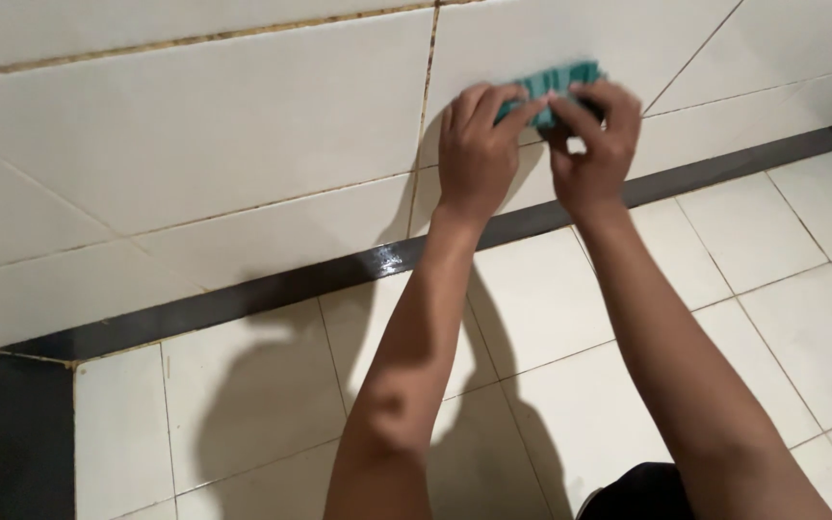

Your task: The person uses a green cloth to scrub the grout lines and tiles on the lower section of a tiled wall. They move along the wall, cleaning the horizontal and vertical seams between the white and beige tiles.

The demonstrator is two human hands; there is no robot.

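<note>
Head view: fingertips of both hands pinch a green scrub brush (553,85) flat against the white wall tile (223,125), far right of centre in the scene. Left hand (477,149) has its fingers close together, curled over the brush's left end; right hand (597,144) curls its fingers over the right end, thumb side toward the left hand. Most of the brush is hidden under the fingers, so I can't tell its bristle side or how firm the grip is. Risks, as I judge them: the grip is fingertip-only on a small thing against glazed tile, so a hard push could make the brush skid or pop out; knuckles then hit tile. The yellowed grout line (426,106) runs just left of the left hand, and a stroke across it could catch. The dark strip (243,289) at the wall foot looks glossy, possibly wet; the floor tiles (551,318) near it may be slick underfoot. Room: open wall to the left and above, and bare floor below the arms. To the right the wall ends in a corner near the frame edge, so travel that way is short. Both arms are at long reach, with little extension left.
</note>
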